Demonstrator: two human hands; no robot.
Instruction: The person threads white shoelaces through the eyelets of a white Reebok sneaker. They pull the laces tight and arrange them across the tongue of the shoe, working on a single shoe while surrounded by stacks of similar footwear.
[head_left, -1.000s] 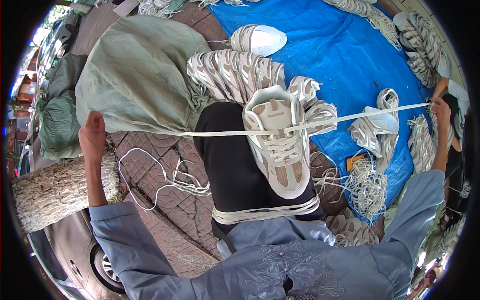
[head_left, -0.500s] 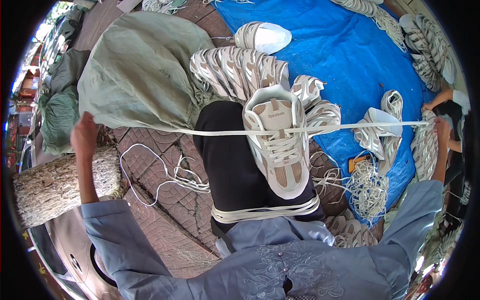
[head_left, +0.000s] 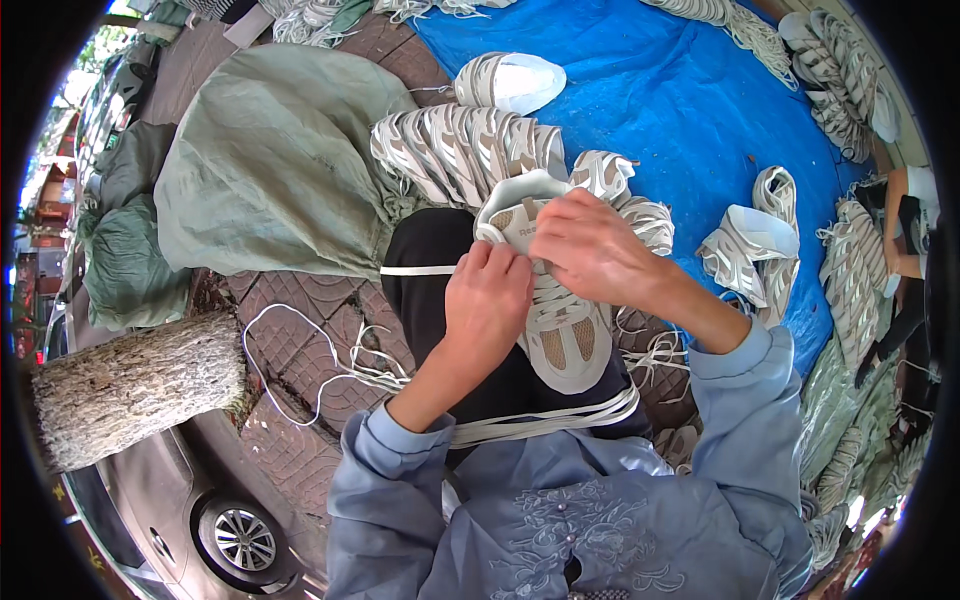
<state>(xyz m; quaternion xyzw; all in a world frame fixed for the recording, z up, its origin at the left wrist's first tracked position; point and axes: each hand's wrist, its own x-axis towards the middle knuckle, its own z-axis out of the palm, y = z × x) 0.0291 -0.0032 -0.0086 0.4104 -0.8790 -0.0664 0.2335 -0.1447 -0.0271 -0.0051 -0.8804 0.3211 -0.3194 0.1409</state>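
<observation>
A beige and white shoe upper (head_left: pixel 567 352) rests on my black-clad legs, toe toward me, its lower eyelets laced crosswise. My left hand (head_left: pixel 488 298) is closed at the left edge of its opening, pinching the flat white shoelace (head_left: pixel 415 270), which trails left over my thigh. Over the tongue and right eyelets, my right hand (head_left: pixel 592 245) is closed in a pinch; its fingers largely hide the lace there. Both hands touch the shoe and nearly meet. Several loose white laces (head_left: pixel 550 420) lie across my lap.
A row of nested shoe uppers (head_left: pixel 465 148) lies beyond my knees, beside a grey-green sack (head_left: pixel 280 160). More uppers (head_left: pixel 750 250) sit on a blue tarp (head_left: pixel 660 110). Left are a log (head_left: pixel 140 385) and a car (head_left: pixel 190 500). Another person's arm (head_left: pixel 897 225) shows at far right.
Both hands have come in from wide apart, where they held the lace stretched across the shoe, to the shoe's upper eyelets. The lace is no longer taut to the sides.
</observation>
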